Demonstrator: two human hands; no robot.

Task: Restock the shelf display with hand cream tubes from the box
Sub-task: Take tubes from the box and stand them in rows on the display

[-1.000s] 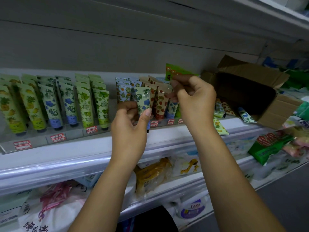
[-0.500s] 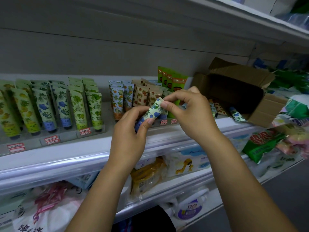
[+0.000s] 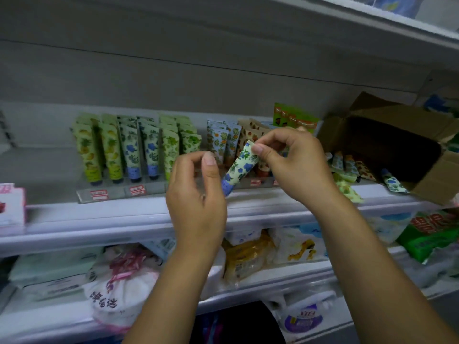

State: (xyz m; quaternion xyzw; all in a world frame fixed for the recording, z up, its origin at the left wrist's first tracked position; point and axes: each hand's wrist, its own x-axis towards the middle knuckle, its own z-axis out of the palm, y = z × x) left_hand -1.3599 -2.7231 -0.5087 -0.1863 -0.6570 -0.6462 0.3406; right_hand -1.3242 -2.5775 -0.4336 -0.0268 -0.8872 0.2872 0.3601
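Observation:
My right hand (image 3: 295, 165) pinches the flat top end of a hand cream tube (image 3: 240, 168) with a blue flower print. It hangs tilted in front of the shelf display (image 3: 139, 150), cap end down and to the left. My left hand (image 3: 196, 194) is beside the cap end with loosely curled fingers and raised thumb; I see nothing pinched between them. The brown cardboard box (image 3: 437, 180) lies on its side at the right of the shelf, with several loose tubes (image 3: 350, 167) spilling from its mouth.
Rows of upright tubes stand in a clear rack with red price tags (image 3: 136, 189). The white shelf edge (image 3: 99, 219) runs across below. Bagged goods (image 3: 119, 276) fill the lower shelf, with green packs (image 3: 432, 232) at the right. Another shelf hangs overhead.
The tube came off the display row and out toward me. My left hand has let go of its lower end, and only my right hand now holds it. The view widened leftward.

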